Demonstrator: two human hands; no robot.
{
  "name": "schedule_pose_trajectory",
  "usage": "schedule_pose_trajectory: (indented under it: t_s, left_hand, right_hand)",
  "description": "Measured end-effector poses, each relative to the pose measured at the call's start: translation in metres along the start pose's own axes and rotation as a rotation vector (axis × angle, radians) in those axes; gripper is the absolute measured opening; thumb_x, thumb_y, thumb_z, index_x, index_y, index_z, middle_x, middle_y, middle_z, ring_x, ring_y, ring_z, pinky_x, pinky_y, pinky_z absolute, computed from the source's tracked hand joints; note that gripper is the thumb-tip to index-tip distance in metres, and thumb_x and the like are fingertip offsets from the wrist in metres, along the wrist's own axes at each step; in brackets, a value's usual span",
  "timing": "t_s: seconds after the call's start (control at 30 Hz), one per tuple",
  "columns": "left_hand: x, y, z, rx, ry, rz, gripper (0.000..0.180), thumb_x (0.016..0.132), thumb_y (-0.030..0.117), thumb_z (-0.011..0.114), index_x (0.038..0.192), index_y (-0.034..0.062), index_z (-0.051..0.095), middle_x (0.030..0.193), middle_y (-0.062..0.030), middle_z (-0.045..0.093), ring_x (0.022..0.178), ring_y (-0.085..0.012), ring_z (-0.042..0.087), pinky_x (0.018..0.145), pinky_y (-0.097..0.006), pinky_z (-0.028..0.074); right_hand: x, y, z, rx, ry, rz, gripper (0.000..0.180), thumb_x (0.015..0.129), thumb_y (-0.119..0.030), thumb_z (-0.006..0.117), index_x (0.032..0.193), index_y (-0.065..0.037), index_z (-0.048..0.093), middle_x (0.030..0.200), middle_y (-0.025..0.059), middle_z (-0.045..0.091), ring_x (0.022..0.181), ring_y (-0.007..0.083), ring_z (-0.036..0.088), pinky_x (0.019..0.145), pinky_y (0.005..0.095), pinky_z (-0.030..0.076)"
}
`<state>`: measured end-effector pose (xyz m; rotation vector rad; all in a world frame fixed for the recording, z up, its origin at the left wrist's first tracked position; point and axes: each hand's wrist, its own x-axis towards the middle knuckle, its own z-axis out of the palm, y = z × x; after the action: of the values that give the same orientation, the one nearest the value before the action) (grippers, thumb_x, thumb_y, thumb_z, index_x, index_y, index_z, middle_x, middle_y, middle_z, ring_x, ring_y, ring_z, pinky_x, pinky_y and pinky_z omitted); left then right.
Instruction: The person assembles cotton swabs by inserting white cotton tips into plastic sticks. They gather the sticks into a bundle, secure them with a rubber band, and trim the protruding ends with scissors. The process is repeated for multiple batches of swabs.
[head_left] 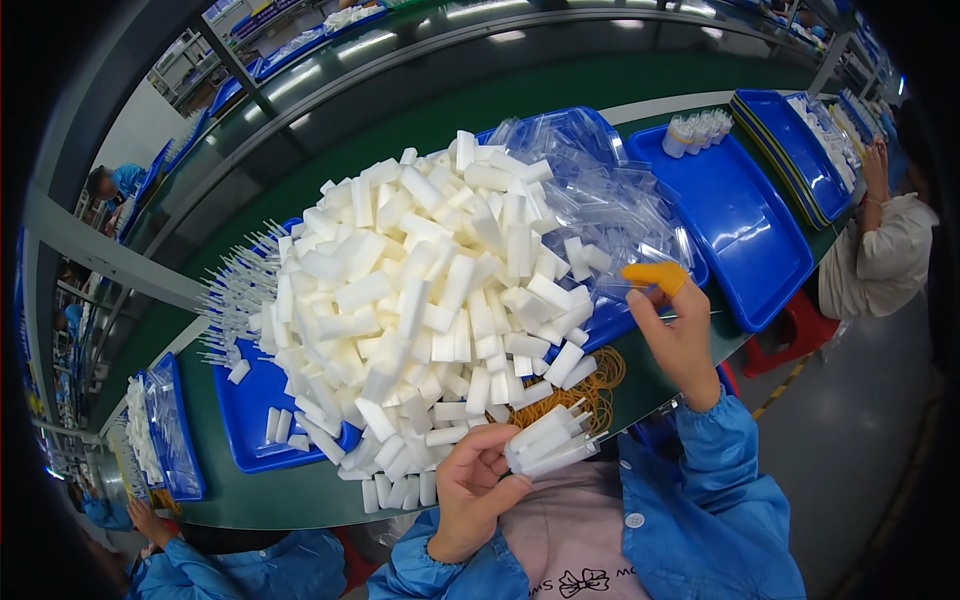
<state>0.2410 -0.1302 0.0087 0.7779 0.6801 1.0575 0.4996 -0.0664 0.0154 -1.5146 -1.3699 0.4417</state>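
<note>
My left hand (470, 490) is closed around a small bundle of white foam-like pieces in clear sleeves (550, 440), with thin tips sticking out to the right. My right hand (680, 335) wears yellow finger cots and reaches to the edge of a heap of clear plastic sleeves (610, 190). Its thumb and forefinger come together in a pinch; whatever is between them is too small or see-through to make out. Between the hands and the far tray rises a big pile of white foam blocks (400, 290).
Yellow rubber bands (590, 395) lie by the foam pile. Thin spiky parts (240, 290) fill the left side of a blue tray (245, 420). Another blue tray (750, 240) on the right holds bundled pieces (697, 132). Co-workers sit at both sides; one's hand (150, 522) shows lower left.
</note>
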Motion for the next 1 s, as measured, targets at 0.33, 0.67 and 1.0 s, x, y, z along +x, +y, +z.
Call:
schedule_pose_trajectory:
  t_s: [0.33, 0.67, 1.0]
  left_hand:
    - [-0.001, 0.001, 0.004, 0.413, -0.025, 0.222, 0.058, 0.071, -0.006, 0.072, 0.125, -0.0047, 0.05, 0.116, -0.0119, 0.048, 0.106, -0.0188, 0.053, 0.093, -0.03, 0.043]
    - [0.0, 0.004, 0.007, 0.361, -0.067, 0.195, 0.058, 0.07, -0.003, 0.073, 0.123, -0.0053, 0.051, 0.117, -0.0135, 0.047, 0.108, -0.0196, 0.052, 0.095, -0.031, 0.043]
    - [-0.002, 0.007, 0.006, 0.414, -0.081, 0.199, 0.058, 0.069, -0.002, 0.072, 0.123, -0.0039, 0.052, 0.117, -0.0144, 0.047, 0.103, -0.0197, 0.054, 0.088, -0.029, 0.045]
  right_hand:
    - [-0.036, -0.045, -0.023, 0.643, -0.279, 0.144, 0.036, 0.079, -0.002, 0.065, 0.113, 0.003, 0.056, 0.098, 0.0082, 0.06, 0.089, 0.0135, 0.057, 0.084, 0.029, 0.045]
    - [-0.038, -0.049, -0.022, 0.755, -0.429, 0.136, 0.055, 0.073, 0.001, 0.07, 0.124, 0.003, 0.048, 0.106, 0.0125, 0.059, 0.094, 0.0184, 0.059, 0.086, 0.0326, 0.047]
    - [-0.04, -0.049, -0.031, 0.795, -0.468, 0.105, 0.049, 0.072, 0.003, 0.073, 0.117, 0.004, 0.052, 0.105, 0.0151, 0.06, 0.097, 0.024, 0.061, 0.087, 0.037, 0.048]
